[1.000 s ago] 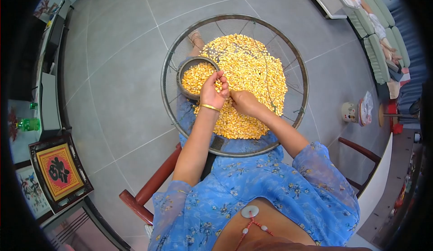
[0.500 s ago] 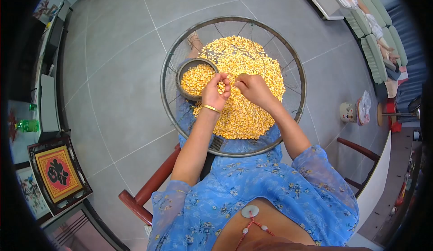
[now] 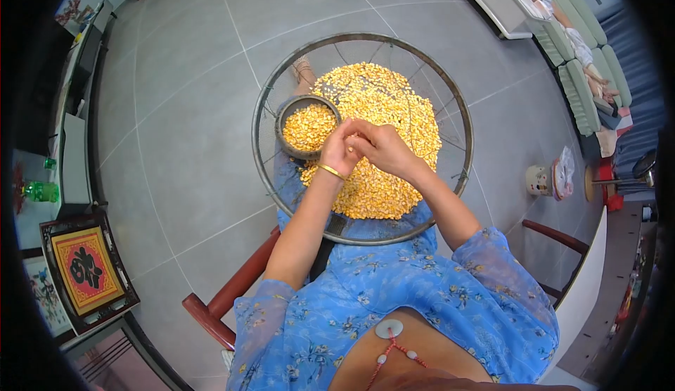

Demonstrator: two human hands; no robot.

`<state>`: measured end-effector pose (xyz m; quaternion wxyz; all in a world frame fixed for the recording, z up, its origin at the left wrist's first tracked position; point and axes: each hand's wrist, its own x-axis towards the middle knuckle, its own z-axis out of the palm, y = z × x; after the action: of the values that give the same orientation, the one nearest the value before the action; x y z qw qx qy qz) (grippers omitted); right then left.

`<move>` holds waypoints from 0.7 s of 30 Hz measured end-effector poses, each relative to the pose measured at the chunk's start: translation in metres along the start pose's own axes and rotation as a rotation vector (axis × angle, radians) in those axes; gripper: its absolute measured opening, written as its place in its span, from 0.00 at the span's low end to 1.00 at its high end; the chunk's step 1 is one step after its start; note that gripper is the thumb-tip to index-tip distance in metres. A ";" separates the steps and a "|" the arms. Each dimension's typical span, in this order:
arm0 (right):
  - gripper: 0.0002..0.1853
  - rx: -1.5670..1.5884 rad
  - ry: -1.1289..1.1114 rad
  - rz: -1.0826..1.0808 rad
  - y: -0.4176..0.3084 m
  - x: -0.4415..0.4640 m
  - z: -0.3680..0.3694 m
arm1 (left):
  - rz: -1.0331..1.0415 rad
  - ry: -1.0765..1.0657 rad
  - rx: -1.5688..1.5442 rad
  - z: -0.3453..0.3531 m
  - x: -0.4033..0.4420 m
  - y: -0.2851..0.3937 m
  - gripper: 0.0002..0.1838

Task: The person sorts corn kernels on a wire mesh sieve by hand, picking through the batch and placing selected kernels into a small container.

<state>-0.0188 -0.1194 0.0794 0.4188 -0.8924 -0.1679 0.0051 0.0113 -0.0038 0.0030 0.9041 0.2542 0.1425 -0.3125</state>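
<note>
Grey tiled floor (image 3: 190, 145) surrounds your mesh sieve (image 3: 358, 36). Bowl (image 3: 301, 154) inside it: partly filled; the larger corn kernel heap (image 3: 383, 187) awaits outside. Your left hand (image 3: 336, 155) loosely cups a kernel (image 3: 350, 150); your right hand (image 3: 389, 152) overlaps it, grip undeterminable.

Soft, fairly even light brightens the middle of the frame, where the broad heap of yellow corn kernels (image 3: 383, 195) looks crisp. Shadows are faint; the light's direction is unclear. Wide-lens distortion bows the lines of the grey tiled floor (image 3: 190, 145). Black vignetting fills the corners, and the translucent green plastic bottle (image 3: 43, 192) at far left looks soft.
</note>
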 end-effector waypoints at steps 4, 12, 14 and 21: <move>0.09 0.208 0.089 0.191 0.015 0.003 -0.007 | -0.006 0.214 -0.118 0.006 -0.004 0.004 0.09; 0.10 -0.389 -0.376 0.256 0.078 -0.044 0.049 | -0.029 -0.099 -0.160 -0.020 0.008 0.004 0.10; 0.10 -0.383 -0.391 0.162 0.076 -0.046 0.052 | -0.008 -0.090 -0.106 -0.020 0.008 0.003 0.10; 0.09 -0.233 -0.098 0.202 0.072 -0.031 0.020 | 0.004 -0.083 -0.060 -0.020 0.008 0.004 0.08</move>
<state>-0.0294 -0.1565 0.0089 0.3010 -0.9460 -0.0968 0.0712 0.0178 0.0058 -0.0161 0.9170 0.2141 0.1136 -0.3168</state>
